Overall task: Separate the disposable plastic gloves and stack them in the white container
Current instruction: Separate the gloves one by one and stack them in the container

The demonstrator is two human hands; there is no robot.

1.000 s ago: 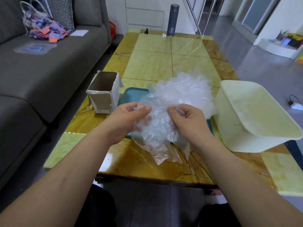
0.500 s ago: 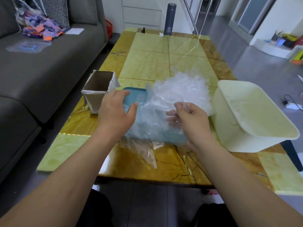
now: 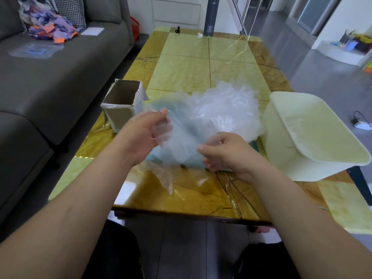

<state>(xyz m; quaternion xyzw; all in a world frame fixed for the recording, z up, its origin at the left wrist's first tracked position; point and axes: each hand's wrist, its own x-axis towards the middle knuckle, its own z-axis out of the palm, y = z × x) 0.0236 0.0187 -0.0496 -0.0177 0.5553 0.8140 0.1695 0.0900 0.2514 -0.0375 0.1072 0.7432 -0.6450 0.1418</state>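
We can read no text; the dark flask (image 3: 210,15) bears a pale mark, too small for us to make out

Marbled table (image 3: 201,67), cardboard box (image 3: 118,115), teal tray (image 3: 191,165), white container (image 3: 314,150)

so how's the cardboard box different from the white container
The cardboard box is brown, narrow and ragged at the rim; the white container is wider, smooth plastic with rounded corners. The box stands left of the glove pile, the container right. Both are open-topped on the table.
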